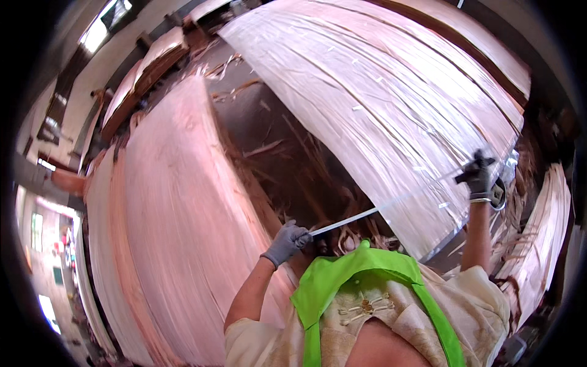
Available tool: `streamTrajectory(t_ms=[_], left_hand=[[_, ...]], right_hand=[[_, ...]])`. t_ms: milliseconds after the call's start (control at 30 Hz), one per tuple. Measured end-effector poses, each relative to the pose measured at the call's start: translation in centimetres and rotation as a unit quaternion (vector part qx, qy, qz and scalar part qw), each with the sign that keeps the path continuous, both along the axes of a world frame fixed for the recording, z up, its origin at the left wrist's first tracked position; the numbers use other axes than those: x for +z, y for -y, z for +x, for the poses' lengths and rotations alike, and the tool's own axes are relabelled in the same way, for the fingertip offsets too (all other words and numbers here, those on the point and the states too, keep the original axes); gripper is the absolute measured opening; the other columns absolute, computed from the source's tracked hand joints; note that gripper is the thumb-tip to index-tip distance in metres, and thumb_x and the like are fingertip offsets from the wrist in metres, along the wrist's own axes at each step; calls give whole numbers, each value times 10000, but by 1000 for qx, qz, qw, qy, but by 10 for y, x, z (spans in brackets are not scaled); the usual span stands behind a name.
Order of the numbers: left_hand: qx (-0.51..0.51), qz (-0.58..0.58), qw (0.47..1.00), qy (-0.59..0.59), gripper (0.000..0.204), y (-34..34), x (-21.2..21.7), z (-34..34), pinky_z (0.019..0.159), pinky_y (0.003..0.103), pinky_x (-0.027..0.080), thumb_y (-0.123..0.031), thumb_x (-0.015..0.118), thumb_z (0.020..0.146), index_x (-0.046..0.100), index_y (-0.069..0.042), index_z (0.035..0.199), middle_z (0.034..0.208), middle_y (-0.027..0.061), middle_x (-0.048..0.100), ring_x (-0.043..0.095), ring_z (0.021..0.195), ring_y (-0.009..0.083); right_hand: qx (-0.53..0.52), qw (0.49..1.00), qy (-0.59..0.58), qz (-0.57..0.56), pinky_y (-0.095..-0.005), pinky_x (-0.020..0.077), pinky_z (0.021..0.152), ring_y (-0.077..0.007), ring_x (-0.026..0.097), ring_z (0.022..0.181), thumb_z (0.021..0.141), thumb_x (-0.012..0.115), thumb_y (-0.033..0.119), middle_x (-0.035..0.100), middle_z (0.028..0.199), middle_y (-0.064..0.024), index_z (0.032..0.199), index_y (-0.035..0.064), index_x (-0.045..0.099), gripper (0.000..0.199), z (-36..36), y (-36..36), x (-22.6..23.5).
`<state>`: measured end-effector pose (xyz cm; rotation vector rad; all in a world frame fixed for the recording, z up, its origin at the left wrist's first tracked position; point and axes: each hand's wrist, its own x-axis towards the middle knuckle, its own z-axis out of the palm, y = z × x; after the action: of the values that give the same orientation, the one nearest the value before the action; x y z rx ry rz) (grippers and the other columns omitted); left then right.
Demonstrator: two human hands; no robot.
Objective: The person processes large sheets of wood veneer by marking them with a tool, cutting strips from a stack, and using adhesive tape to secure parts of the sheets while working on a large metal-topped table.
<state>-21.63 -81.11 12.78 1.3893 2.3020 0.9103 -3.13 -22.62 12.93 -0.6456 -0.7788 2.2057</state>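
Note:
My left hand, in a grey glove, is closed around one end of a narrow white strip of tape. The strip runs taut up to the right, across a gap and over a large pale wood veneer sheet. Its other end meets my right hand, gloved in grey with dark fingers, above the sheet's right edge. Those fingers look closed on the strip, though some stick out and they are slightly blurred. A dark ring-shaped thing shows beside my right wrist. Small white pieces dot the sheet.
On the left lies a broad pinkish veneer stack. Between it and the pale sheet is a dark gap with torn veneer scraps. More veneer leans at the right, and further stacks stand at the far left.

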Motion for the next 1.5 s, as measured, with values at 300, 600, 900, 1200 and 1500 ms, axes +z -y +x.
streamTrajectory(t_ms=[300, 600, 900, 1200, 1500], left_hand=[[-17, 28, 993, -109, 231, -8, 15, -215, 861, 395, 462, -241, 615, 819, 643, -108, 1005, 1037, 126, 622, 577, 952, 323], [-287, 243, 870, 319, 759, -244, 141, -173, 1048, 354, 314, -282, 666, 835, 248, -28, 1415, 1393, 157, 391, 409, 1265, 238], [-206, 161, 805, 533, 243, -368, 105, -189, 897, 243, 440, -36, 576, 885, 616, 25, 1117, 1106, 72, 632, 575, 979, 108], [-16, 153, 803, 576, 216, -510, 12, -290, 889, 255, 469, -46, 595, 866, 639, 6, 1071, 1079, 82, 645, 602, 967, 138], [-302, 130, 917, -226, 560, -737, -80, -359, 1026, 410, 329, -277, 569, 840, 408, -68, 1334, 1370, 162, 413, 385, 1261, 332]], right_hand=[[-283, 872, 130, 378, -210, 423, 598, -81, 442, 571, 939, 510, 212, 474, 653, 27, 1014, 95, 616, 175, 213, -121, 220], [-12, 810, 311, 497, -244, 520, 565, -86, 573, 615, 885, 595, 137, 593, 722, -25, 971, 22, 614, 145, -98, 168, 292], [171, 875, 293, 345, -238, 452, 602, -77, 562, 627, 876, 582, 58, 619, 693, -21, 885, -13, 627, 85, -194, 136, 139], [84, 925, 291, 232, -260, 454, 574, -98, 554, 589, 867, 601, 113, 588, 639, -28, 836, -8, 615, 125, -263, 21, 23], [-74, 933, 325, 136, -249, 449, 555, -91, 547, 575, 871, 607, 142, 584, 654, -20, 893, 11, 638, 136, -274, -85, -62]])
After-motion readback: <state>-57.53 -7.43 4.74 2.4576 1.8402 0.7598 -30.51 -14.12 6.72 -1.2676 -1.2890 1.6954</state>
